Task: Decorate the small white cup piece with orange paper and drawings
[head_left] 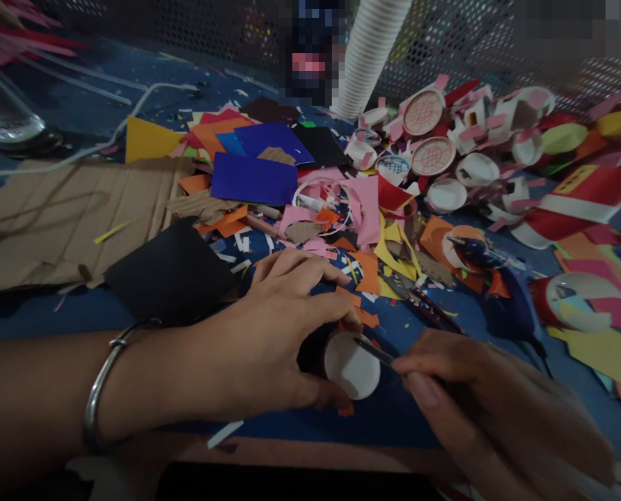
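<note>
Head view, white-faced cup (353,370) near front edge of blue counter (394,428), narrow strip between, left hand (273,337) fingers clamped around cup, right hand (493,410) fingers pinching tool (377,353) near its rim, scraps (366,209) crowding behind, perforated panel (211,49) beyond.

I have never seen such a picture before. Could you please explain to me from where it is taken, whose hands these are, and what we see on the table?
There is no machine here: a camera on a person's head looks forward and down at that person's own bare hands. The left hand curves around a small cup with a round white face. The right hand holds a slim, pointed tool, its tip at that face. On the blue table lie cardboard, a black sheet, scissors, and many paper scraps. More small cups are heaped at the back right.
</note>
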Demonstrator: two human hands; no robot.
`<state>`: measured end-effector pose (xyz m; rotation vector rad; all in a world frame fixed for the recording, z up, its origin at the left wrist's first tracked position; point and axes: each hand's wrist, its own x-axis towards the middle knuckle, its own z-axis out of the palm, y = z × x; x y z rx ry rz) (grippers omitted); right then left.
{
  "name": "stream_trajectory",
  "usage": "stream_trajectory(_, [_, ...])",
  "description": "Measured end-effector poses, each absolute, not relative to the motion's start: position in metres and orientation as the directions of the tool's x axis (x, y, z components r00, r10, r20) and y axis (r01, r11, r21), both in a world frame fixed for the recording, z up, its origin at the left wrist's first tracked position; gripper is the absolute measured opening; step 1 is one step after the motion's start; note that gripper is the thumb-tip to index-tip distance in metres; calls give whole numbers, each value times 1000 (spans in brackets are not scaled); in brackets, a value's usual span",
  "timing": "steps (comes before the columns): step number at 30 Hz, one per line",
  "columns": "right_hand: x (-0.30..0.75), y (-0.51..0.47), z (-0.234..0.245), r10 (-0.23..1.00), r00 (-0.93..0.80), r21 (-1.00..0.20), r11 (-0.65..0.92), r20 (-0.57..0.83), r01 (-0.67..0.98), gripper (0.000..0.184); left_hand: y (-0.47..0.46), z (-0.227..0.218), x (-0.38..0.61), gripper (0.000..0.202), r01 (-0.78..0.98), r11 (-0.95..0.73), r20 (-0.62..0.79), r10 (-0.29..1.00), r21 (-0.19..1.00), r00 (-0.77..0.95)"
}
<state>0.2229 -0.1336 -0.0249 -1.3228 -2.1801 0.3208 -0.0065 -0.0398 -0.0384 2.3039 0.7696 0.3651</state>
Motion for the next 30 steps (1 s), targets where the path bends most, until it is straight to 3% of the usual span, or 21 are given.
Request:
stream_trajectory(26, [222, -131, -28, 780, -439, -349, 603, 446, 717, 22, -40, -39, -6, 49, 421, -601, 57, 615, 679, 786])
stream_trajectory(30, [221, -130, -26, 781, -434, -385, 607, 448, 695, 22, -38, -39, -5, 50, 429, -603, 53, 618, 673, 784])
